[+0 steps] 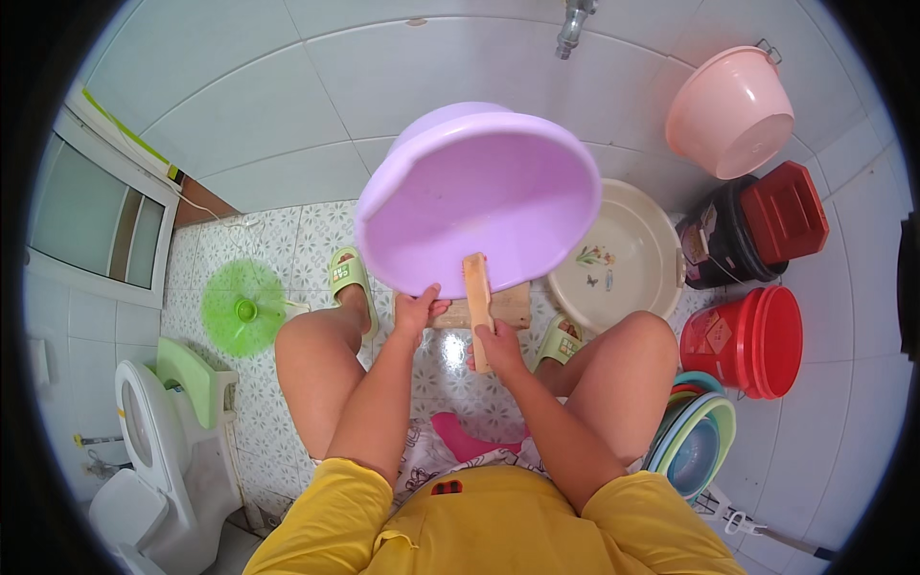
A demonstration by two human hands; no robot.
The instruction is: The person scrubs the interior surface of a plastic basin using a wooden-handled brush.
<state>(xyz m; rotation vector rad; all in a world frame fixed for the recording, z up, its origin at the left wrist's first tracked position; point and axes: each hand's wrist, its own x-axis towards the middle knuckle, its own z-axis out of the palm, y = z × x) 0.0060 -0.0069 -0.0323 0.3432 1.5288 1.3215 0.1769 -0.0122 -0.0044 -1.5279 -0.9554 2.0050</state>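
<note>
A large purple plastic basin [496, 187] is tipped up before me, its open side facing me. My left hand [419, 312] grips the near rim, with the thumb on the inner side. In my right hand [496, 345] is the handle of a wooden brush [476, 280]. The brush's head lies over the near rim, with reddish bristles just visible along its edge; whether they touch the wall cannot be made out. Beneath the basin's near edge a wooden board [512, 305] shows, partly covered by the basin and brush.
To the right stand a cream basin [647, 287], a black bucket [708, 237] with a red container [783, 212], a red bucket [740, 341] and stacked basins [708, 438]. A pink bucket [740, 108] hangs on the wall near a tap [573, 29]. On the left are a green fan [244, 307] and toilet [165, 445].
</note>
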